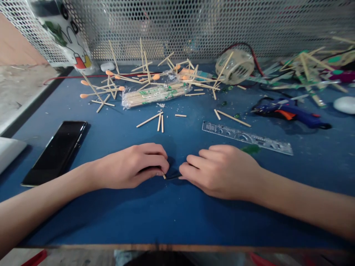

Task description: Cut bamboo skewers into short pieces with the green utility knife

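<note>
- We rested both forearms over the blue worktop [177, 218], with its bare front strip nearest us.
- Our left hand [133, 166] had its fingers curled and pinched closed on a wooden stick [164, 177], just one end showing below the thumb, near the middle of the worktop.
- Our right hand [224, 171] was curled closed too, its fingers on a thin dark strip [173, 177] that spanned the gap toward the stick; we could not tell what it was.
- Beyond our left forearm we had a black smartphone [59, 151]; beyond our right hand, a clear ruler [249, 137].
- Farther off we saw loose cut sticks [149, 119] and, to the right, a blue glue gun [291, 112].
- Behind those lay a plastic-wrapped stick bundle [155, 95], with joined sticks around it, some orange-ended.
- Farthest, we faced a perforated metal panel [172, 31], a rabbit-print tumbler [70, 40] standing before it at the left.
</note>
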`<state>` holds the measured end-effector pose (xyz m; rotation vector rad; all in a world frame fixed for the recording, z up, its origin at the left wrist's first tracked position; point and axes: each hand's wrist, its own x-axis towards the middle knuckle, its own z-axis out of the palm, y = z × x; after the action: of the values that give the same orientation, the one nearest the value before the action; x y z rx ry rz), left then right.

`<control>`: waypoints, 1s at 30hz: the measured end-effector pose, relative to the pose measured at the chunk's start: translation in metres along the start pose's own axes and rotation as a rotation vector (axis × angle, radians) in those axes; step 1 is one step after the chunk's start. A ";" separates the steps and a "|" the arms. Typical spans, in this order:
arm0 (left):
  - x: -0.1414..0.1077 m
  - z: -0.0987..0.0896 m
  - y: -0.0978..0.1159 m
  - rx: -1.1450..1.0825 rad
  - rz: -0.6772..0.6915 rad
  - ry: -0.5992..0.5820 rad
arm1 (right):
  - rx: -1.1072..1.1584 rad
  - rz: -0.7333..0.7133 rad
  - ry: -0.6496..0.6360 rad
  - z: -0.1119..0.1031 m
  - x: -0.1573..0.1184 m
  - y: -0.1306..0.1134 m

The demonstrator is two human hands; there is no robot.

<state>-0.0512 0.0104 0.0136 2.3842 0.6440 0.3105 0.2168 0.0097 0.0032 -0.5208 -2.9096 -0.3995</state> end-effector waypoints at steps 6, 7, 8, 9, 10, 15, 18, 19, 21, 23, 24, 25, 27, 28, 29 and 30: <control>-0.002 0.003 0.002 0.050 0.006 0.068 | 0.013 -0.054 0.066 0.006 0.001 0.013; -0.002 0.003 0.002 0.056 0.004 0.078 | 0.013 -0.053 0.063 0.006 0.002 0.012; -0.002 0.004 0.002 0.058 0.004 0.084 | 0.008 -0.054 0.061 0.006 0.002 0.011; -0.002 0.004 0.002 0.056 0.006 0.085 | 0.000 -0.053 0.058 0.005 0.002 0.011; -0.002 0.004 0.002 0.052 0.005 0.081 | -0.006 -0.053 0.058 0.005 0.002 0.010; 0.000 0.004 0.001 0.030 -0.005 0.047 | -0.012 -0.050 0.051 0.005 0.002 0.010; 0.000 0.003 0.001 0.023 -0.007 0.035 | -0.034 -0.052 0.064 0.004 0.002 0.009; 0.000 0.003 0.001 0.022 -0.008 0.032 | -0.044 -0.058 0.076 0.004 0.002 0.009; 0.000 0.003 0.002 0.020 -0.012 0.029 | -0.055 -0.070 0.083 0.003 0.002 0.009; 0.000 0.003 0.002 0.019 -0.016 0.029 | -0.055 -0.075 0.077 0.003 0.002 0.009; 0.000 0.003 0.002 0.019 -0.016 0.029 | -0.054 -0.073 0.073 0.003 0.002 0.010; 0.000 0.003 0.002 0.020 -0.016 0.030 | -0.056 -0.071 0.070 0.002 0.002 0.010; 0.000 0.003 0.002 0.017 -0.014 0.030 | -0.065 -0.063 0.061 0.002 0.003 0.010; 0.000 0.003 0.002 0.014 -0.014 0.027 | -0.069 -0.060 0.049 0.002 0.003 0.010; 0.000 0.002 0.003 0.010 -0.015 0.024 | -0.073 -0.055 0.036 0.002 0.003 0.009; 0.000 0.002 0.003 0.006 -0.018 0.020 | -0.075 -0.051 0.027 0.002 0.004 0.009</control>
<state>-0.0493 0.0075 0.0143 2.3820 0.6761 0.3252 0.2165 0.0192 0.0042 -0.4490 -2.8964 -0.5204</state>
